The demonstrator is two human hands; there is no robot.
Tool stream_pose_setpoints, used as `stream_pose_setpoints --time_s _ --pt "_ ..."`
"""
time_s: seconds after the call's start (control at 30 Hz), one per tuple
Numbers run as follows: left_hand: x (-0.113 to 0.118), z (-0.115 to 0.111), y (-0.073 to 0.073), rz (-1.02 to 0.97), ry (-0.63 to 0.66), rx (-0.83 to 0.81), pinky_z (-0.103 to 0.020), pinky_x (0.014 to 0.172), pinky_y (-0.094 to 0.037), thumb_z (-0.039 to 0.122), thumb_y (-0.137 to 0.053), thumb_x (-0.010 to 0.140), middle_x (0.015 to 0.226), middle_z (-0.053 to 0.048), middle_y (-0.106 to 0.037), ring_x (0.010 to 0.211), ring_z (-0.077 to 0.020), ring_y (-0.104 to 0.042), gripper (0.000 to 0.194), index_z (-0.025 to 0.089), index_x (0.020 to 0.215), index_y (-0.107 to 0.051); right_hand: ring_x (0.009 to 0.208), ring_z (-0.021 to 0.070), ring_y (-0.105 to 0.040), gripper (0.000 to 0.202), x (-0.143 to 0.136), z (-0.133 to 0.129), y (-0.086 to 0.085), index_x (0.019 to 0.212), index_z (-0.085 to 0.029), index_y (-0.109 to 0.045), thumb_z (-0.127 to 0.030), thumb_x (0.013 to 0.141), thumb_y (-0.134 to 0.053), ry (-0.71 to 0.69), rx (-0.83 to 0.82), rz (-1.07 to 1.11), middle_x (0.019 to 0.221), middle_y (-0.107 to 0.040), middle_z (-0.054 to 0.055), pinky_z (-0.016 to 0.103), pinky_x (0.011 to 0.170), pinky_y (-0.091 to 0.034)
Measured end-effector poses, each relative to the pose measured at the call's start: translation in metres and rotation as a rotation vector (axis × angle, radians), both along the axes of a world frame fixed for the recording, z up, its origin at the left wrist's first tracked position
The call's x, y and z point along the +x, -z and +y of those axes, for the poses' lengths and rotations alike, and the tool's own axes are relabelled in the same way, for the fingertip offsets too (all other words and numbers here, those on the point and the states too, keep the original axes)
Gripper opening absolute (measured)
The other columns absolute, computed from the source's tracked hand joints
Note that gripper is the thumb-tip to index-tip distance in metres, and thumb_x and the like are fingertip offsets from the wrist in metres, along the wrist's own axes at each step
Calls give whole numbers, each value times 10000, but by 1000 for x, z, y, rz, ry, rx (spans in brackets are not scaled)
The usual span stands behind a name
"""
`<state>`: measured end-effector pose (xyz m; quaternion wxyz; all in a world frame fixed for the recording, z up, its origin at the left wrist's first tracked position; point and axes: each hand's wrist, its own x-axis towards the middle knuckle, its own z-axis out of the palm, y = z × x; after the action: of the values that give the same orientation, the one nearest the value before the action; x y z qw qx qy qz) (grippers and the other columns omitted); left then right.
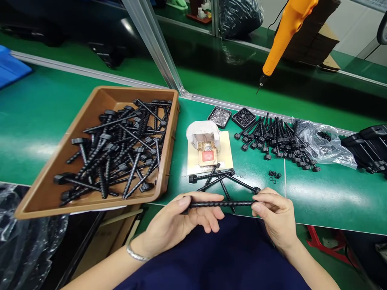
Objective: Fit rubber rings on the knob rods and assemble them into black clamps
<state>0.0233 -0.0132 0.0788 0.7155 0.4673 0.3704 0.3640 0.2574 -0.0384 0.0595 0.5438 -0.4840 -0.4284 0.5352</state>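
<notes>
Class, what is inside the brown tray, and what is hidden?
Inside the brown tray lies a jumbled heap of black ribbed rods with knobbed heads; whatever lies beneath them is covered.

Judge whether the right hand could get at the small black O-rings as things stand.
Probably yes: the small black O-rings lie just beyond the right hand with nothing visible in between, though it may first need to release the spiral-grooved black rod.

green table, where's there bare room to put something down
Bare patches on the table: right of the small rings, in front of the clear bag; left of the brown bin; and a narrow strip between bin and white block. It is crowded in front of the block, where loose rods cross, and along the back around the rod pile.
</notes>
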Motion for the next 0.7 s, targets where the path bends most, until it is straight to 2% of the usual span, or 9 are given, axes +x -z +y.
stream_pose_setpoints --time_s 0.1,0.2,0.3,0.5,0.7 --pt "1 -3 4 -214 56 -301 -222 382 -381 523 -589 891 655 -37 -616 419 -116 -524 417 161 1065 -704 485 99 -543 139 5 1 2 820 -296 -808 -282 692 -862 22 21 4 679 -638 4 217 422 -457" --pt "6 -6 10 -201 139 -318 -193 430 -230 491 -623 897 568 65 -412 437 -62 -301 338 161 968 -641 480 93 -502 189 4 2 2 799 -307 -806 -364 641 -893 19 31 87 662 -606 -2 214 399 -429" --pt "10 -7 13 -263 218 -338 -205 454 -173 492 -609 909 546 98 -297 466 -73 -192 317 178 880 -574 479 100 -525 197 0 3 -2 812 -334 -802 -381 643 -891 -13 59 176 654 -592 -9 213 393 -436" --pt "10 -8 12 -369 232 -359 -201 449 -146 453 -620 920 561 107 -263 462 -63 -161 266 191 919 -568 568 106 -550 295 8 5 -18 925 -345 -791 -355 650 -895 -60 168 38 715 -632 -6 217 469 -455" --pt "10 -7 15 -392 218 -393 -199 448 -149 441 -626 919 548 109 -262 458 -63 -157 260 192 894 -555 558 121 -568 188 10 7 -23 876 -346 -790 -281 715 -862 -66 227 21 697 -657 -7 249 491 -452"
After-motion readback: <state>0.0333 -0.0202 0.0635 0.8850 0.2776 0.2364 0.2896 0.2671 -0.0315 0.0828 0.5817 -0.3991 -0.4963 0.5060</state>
